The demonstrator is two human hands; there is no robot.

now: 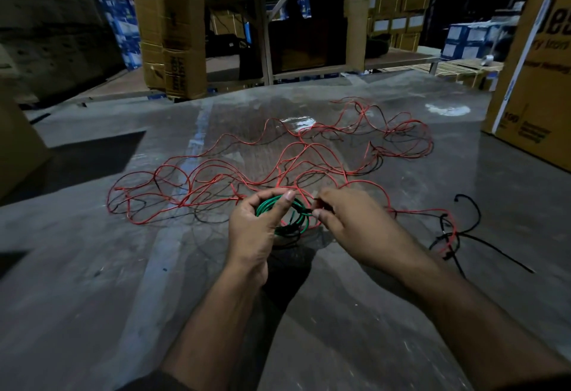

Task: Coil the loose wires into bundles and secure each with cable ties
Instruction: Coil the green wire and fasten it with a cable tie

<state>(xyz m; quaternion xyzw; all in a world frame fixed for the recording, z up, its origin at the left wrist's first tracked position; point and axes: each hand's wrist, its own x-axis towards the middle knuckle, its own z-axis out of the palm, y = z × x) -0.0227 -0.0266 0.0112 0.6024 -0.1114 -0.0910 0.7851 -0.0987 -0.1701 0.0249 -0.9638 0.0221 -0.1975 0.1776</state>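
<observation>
Head view, our only one, shows two hands meeting at the lower centre of the frame. Our left hand has its fingers curled round one small green wire coil, the thumb laid straight across the top of the loops. Our right hand, just to the right of the coil, pinches something small and dark at the coil's edge between thumb and fingertips; we cannot tell whether it is a cable tie or the wire's end. Beyond the hands, across the middle of the frame, a loose red wire tangle with black strands sprawls over the grey surface; we cannot count the separate wires. At the right edge, one smaller black and red wire bunch lies on the surface, well apart from the coil. Cardboard boxes stand around: one large box at upper right, a tall stack at upper left.
</observation>
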